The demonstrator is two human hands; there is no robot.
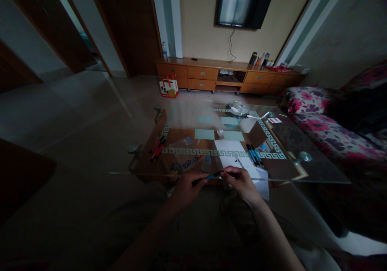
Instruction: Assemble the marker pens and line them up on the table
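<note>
A blue and black pen [213,175] is held nearly level at the near edge of the glass table [181,176]. My left hand [190,185] is closed around its left end, and the fingers of my right hand [237,178] pinch its right end. Just beyond my right hand, a sheet of white paper [228,148] lies on the table with a slim pen [240,163] on it. Several blue and black pens [255,155] lie at the paper's right side. Further left rests a group of red and black pens [157,148].
A clear plastic bag [237,109] sits at the table's far side, near a red and white card [274,120]. Past the table stand a paper carrier bag [169,87] and a long wooden cabinet [202,73]. A flowered sofa [320,134] is on the right.
</note>
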